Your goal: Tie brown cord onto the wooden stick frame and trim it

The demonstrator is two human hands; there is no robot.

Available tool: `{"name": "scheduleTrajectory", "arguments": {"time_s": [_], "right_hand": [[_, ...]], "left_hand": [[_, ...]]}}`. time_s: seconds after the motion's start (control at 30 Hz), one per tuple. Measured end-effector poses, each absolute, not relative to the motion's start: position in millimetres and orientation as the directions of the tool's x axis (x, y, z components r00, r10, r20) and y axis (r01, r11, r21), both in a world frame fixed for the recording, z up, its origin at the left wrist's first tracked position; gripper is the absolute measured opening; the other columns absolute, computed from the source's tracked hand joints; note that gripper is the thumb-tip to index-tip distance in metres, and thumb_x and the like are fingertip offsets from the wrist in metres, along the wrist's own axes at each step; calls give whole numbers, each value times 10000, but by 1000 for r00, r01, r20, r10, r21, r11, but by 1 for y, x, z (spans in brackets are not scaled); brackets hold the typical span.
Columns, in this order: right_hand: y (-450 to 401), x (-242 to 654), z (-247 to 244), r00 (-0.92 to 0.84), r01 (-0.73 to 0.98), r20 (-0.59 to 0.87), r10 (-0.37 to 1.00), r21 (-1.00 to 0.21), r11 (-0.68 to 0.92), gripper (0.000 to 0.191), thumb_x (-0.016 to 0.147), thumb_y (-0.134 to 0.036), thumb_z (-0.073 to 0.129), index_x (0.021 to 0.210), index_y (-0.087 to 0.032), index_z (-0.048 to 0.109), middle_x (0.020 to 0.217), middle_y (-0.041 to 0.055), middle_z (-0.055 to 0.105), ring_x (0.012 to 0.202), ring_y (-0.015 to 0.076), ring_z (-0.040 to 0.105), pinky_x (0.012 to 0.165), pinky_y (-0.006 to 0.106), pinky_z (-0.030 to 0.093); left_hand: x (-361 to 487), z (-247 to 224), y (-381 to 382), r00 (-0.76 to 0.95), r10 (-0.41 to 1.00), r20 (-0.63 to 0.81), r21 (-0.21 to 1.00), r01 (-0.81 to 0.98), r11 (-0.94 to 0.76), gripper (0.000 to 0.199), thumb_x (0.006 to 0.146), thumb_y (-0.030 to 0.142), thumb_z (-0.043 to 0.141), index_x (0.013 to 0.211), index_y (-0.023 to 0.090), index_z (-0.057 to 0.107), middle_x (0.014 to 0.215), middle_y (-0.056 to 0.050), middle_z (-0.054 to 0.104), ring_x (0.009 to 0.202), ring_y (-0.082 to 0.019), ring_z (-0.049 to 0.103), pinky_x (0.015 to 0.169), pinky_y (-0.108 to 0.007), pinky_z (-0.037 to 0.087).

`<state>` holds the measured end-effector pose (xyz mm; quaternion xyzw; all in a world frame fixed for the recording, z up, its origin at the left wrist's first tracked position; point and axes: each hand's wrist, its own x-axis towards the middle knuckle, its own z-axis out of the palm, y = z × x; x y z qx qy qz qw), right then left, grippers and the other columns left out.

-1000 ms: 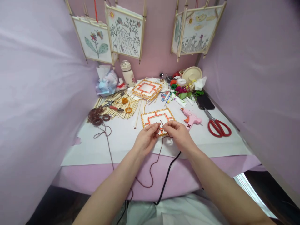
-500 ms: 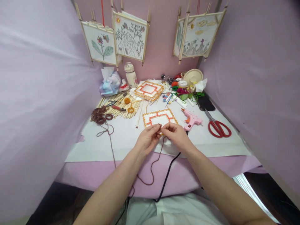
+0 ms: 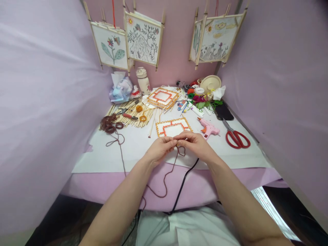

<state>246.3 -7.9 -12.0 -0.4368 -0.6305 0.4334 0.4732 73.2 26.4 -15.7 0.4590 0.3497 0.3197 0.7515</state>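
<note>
Thumb and fingers of my left hand [image 3: 162,147] are pinched together around the brown yarn [image 3: 165,181]. Touching it at the fingertips, my right hand [image 3: 192,142] is also closed on the yarn, and a small loop hangs below the fingers. From there the strand drops over the table edge. Just beyond my hands lies a square frame [image 3: 164,125] edged in yellow-orange, with orange-red trim inside; its near part is hidden by my hands. What exactly sits between the fingertips is too small to make out.
A pink glue gun [image 3: 210,129] and red-handled scissors [image 3: 237,138] lie to the right, near a black phone [image 3: 224,112]. Brown yarn coils [image 3: 110,123], wooden sticks [image 3: 140,123] and pliers [image 3: 130,117] are left. A second frame [image 3: 163,96] and a bottle [image 3: 143,82] stand behind. Paper lanterns [image 3: 143,39] hang above.
My right hand has turned and moved slightly left, its fingers now reaching over the left fingertips. A small yarn loop shows below them. The view has shifted a little.
</note>
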Motion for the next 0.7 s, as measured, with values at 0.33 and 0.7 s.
{"name": "scheduleTrajectory", "arguments": {"time_s": [0.33,0.7], "right_hand": [[-7,246,-14,-148,48,89,985,-994,97,186,734,-356,706,765,-173,698,763,31,679,719,163,607,684,296,461],[-4,238,-18,23,204,172,985,-965,164,143,789,-322,603,755,-185,619,734,4,622,708,149,571,678,287,439]], "left_hand": [[70,-15,26,595,767,-241,939,-58,340,354,610,427,819,687,115,669,601,18,508,579,-78,401,578,-230,293],[74,-12,22,555,793,-251,931,-87,356,382,589,432,834,716,113,668,631,23,514,568,-60,386,549,-216,275]]}}
